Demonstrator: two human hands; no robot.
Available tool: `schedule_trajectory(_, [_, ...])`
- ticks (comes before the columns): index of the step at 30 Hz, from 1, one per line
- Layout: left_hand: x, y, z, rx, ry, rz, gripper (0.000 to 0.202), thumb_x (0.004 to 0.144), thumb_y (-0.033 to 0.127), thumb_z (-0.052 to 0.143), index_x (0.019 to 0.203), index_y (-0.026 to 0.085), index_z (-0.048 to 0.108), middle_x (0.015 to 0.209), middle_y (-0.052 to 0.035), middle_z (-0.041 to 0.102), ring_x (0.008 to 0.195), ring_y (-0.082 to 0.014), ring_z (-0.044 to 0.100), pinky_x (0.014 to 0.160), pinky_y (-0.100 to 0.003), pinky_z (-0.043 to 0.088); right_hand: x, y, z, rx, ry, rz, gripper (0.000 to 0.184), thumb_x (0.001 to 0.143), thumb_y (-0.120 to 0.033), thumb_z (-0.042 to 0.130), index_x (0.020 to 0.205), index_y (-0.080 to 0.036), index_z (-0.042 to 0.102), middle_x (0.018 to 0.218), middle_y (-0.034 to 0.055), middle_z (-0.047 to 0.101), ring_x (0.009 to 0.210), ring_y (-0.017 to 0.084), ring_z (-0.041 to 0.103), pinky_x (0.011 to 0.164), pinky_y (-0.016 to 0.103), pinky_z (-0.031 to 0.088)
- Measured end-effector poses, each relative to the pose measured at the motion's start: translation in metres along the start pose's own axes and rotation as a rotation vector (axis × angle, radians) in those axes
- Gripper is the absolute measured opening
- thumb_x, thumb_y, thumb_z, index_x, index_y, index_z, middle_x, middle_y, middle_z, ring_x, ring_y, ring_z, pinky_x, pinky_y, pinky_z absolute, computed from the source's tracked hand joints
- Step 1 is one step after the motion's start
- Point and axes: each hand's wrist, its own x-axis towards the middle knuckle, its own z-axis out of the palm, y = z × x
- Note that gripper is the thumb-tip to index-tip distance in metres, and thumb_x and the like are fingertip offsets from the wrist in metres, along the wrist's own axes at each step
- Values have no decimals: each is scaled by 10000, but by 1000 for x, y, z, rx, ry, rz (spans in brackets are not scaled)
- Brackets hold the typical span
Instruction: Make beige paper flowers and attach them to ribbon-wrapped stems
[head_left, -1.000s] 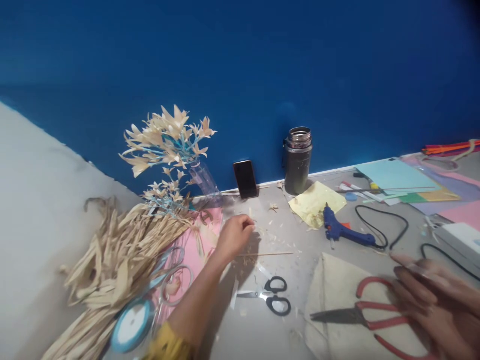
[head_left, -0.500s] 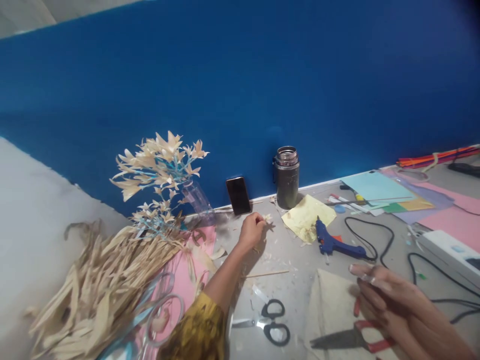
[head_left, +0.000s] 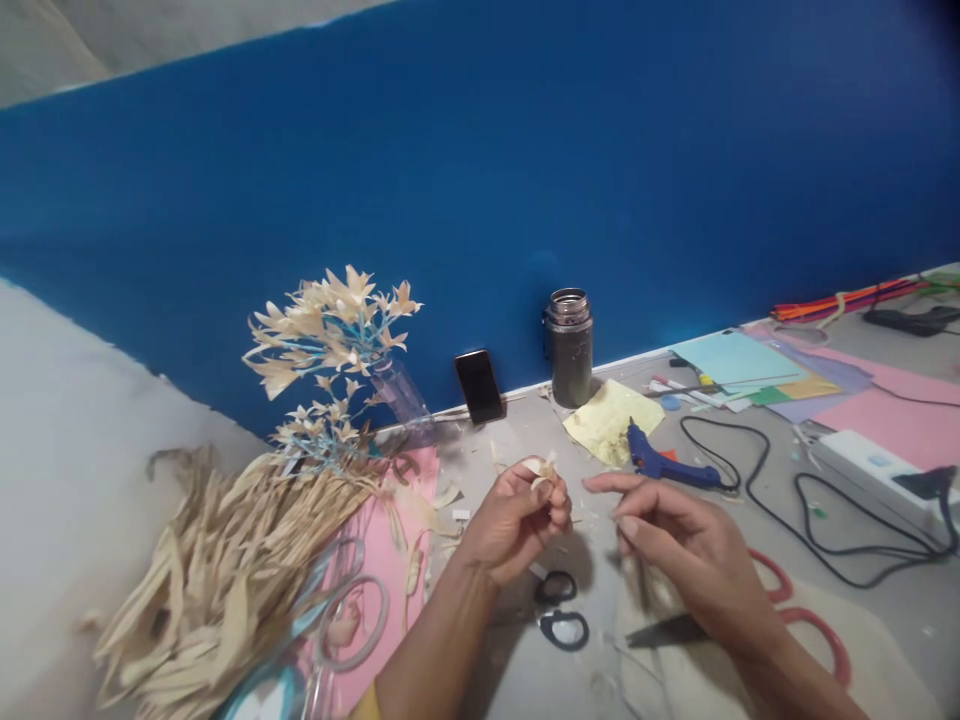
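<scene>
My left hand (head_left: 517, 515) is raised over the middle of the table, its fingers closed on a small pale dried-husk flower (head_left: 545, 474). To its right hovers my right hand (head_left: 679, 550), index finger stretched out and thumb apart, with nothing visible in it. Beneath my right hand lie red-handled scissors (head_left: 821, 640), partly covered by the hand and wrist. Black-handled scissors (head_left: 564, 628) rest below my left hand, their blades mostly hidden by the forearm. Dried-husk flowers on blue stems (head_left: 337, 320) stand in a clear vase (head_left: 401, 395) at the left.
A heap of dried husks (head_left: 202, 590) and pink paper (head_left: 390, 580) fill the left side. A phone (head_left: 478, 385) and an uncapped flask (head_left: 571, 350) stand by the blue wall. On the right are a blue glue gun (head_left: 667, 462), cables, a white power strip (head_left: 862, 465) and coloured sheets.
My left hand has lifted from the tabletop toward me, bringing the small flower with it. My right hand has moved left and up, close to it, with its index finger extended.
</scene>
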Motion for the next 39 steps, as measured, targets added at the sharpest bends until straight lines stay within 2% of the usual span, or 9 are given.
schedule_trajectory(8, [2,-7,4,19,15,-14,376,640,208,883,815,166,553,625,9,627,533,-77,546,555,-187,387,-4,-4,7,17,25,1,229,835,-345,656,665,-192,668,1074,162,749,981,306,695,671,312,523])
schedule_trajectory(14, [4,-10,5,22,33,-20,385,640,230,889,821,156,558,630,5,643,520,-67,549,558,-183,415,-3,-6,9,42,39,-14,225,838,-320,652,639,-216,656,694,97,709,1148,336,632,721,312,513])
schedule_trajectory(16, [5,-11,5,22,51,-27,381,637,213,887,818,154,557,625,3,645,519,-68,551,559,-182,428,-3,-6,9,46,38,-8,225,833,-319,656,633,-215,655,710,100,714,1151,339,631,735,325,515])
schedule_trajectory(21, [8,-14,4,31,93,-44,376,635,183,880,824,157,556,614,6,638,531,-69,562,558,-165,438,-3,-4,10,56,36,-3,245,827,-335,669,621,-202,661,914,138,754,1159,352,625,794,376,525])
schedule_trajectory(24, [8,-13,5,50,107,-37,393,626,186,885,861,159,571,610,9,641,513,-69,559,542,-164,434,-3,-3,10,68,37,5,239,822,-344,681,632,-199,666,943,145,755,1172,356,619,764,366,531])
schedule_trajectory(29, [6,-8,6,140,83,-56,479,609,264,906,986,96,663,622,-11,654,497,-66,555,530,-179,433,-3,-1,10,101,26,32,252,818,-361,682,632,-193,657,1062,145,750,1019,314,690,737,346,537])
schedule_trajectory(33, [5,-7,6,208,113,-44,370,592,276,905,822,108,667,612,-15,659,472,-67,548,526,-194,422,-3,2,8,105,16,33,253,821,-357,681,629,-194,656,996,133,759,978,304,700,717,334,537])
schedule_trajectory(35, [5,-9,6,244,175,20,325,588,248,892,750,127,637,611,-17,666,473,-71,547,518,-193,406,-3,3,7,95,6,35,241,825,-347,675,638,-195,660,966,127,757,1001,307,691,691,321,527])
schedule_trajectory(39, [4,-12,9,368,267,156,222,619,187,821,729,138,634,618,-17,673,491,-83,542,516,-204,395,-2,5,7,99,10,50,208,831,-332,663,661,-212,659,802,94,727,1050,315,672,644,302,504])
